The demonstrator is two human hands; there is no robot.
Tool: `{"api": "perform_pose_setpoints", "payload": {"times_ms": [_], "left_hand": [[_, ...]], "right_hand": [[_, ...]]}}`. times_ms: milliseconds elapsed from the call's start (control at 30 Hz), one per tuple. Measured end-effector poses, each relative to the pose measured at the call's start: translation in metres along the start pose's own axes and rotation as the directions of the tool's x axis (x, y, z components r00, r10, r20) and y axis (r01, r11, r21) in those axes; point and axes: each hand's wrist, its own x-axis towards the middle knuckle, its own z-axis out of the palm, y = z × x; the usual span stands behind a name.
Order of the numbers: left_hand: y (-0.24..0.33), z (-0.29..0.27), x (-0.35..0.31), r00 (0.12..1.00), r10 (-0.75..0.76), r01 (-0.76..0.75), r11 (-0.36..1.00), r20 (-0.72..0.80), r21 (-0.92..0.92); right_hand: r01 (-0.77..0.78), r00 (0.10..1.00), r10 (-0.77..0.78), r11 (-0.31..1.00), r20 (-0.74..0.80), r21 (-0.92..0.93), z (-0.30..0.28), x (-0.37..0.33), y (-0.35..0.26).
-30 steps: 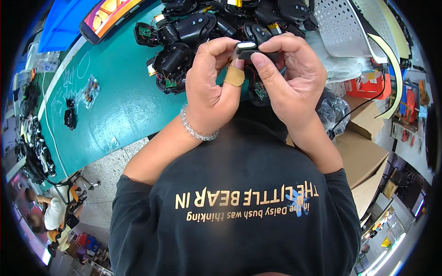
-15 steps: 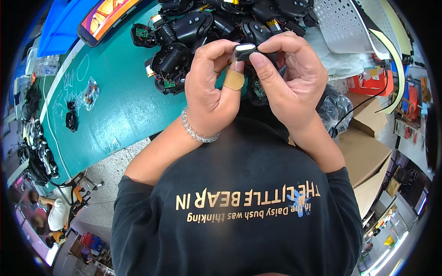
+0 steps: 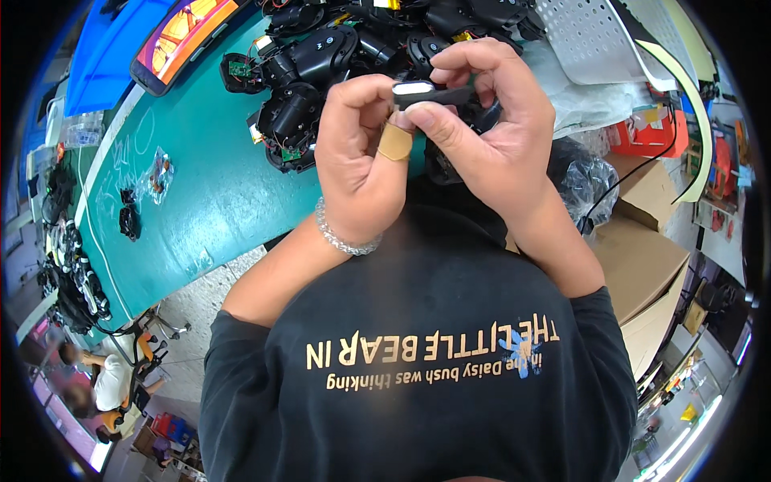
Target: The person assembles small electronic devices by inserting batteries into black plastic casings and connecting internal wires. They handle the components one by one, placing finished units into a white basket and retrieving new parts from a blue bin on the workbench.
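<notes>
Up over the bench, both hands meet at a small black part with a white oblong face [image 3: 413, 89]. My left hand [image 3: 353, 161] pinches its left end between thumb and forefinger. A tan bandage [image 3: 394, 143] wraps that thumb, and a clear beaded bracelet [image 3: 341, 233] circles the wrist. Against the part's lower edge presses the thumb of my right hand [image 3: 510, 140], its forefinger curled and raised off it. A dark portion runs into the right palm, where the other fingers are partly hidden. Behind the hands lie several black plastic housings [image 3: 325, 50] with motors, wires and green circuit boards.
A phone [image 3: 186, 40] with a lit screen lies at the far left of the green bench [image 3: 217, 193], beside a blue bin [image 3: 112, 48]. Small bagged parts [image 3: 160, 173] rest farther left. At right are a perforated grey basket [image 3: 602, 44], clear plastic bags and cardboard boxes [image 3: 638, 261].
The part has shifted slightly left, turning its white face more toward me. My right forefinger has lifted off its top, while the right thumb has slid left and down along it.
</notes>
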Motion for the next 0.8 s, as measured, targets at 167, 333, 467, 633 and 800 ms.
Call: {"api": "perform_pose_setpoints", "payload": {"times_ms": [167, 333, 467, 633, 800], "left_hand": [[0.007, 0.0, 0.006, 0.985, -0.174, 0.168, 0.958, -0.005, -0.233], [0.009, -0.004, 0.012, 0.968, -0.212, 0.251, 0.855, 0.136, -0.454], [0.013, -0.009, 0.015, 0.928, -0.26, 0.368, 0.745, 0.266, -0.556], [0.003, -0.025, 0.024, 0.877, -0.18, 0.402, 0.782, 0.445, -0.477], [0.003, -0.025, 0.028, 0.783, -0.149, 0.512, 0.705, 0.604, -0.491]], "right_hand": [[-0.064, 0.998, 0.064, 0.987, 0.007, 0.149, -0.006, -0.004, 0.007], [-0.225, 0.974, 0.222, 0.889, 0.056, 0.398, -0.004, -0.005, -0.003], [-0.243, 0.97, 0.172, 0.758, 0.174, 0.605, -0.003, -0.003, -0.005], [-0.286, 0.94, 0.117, 0.782, 0.321, 0.553, -0.014, 0.002, -0.004], [-0.454, 0.864, 0.193, 0.698, 0.464, 0.555, -0.022, 0.007, -0.006]]}}
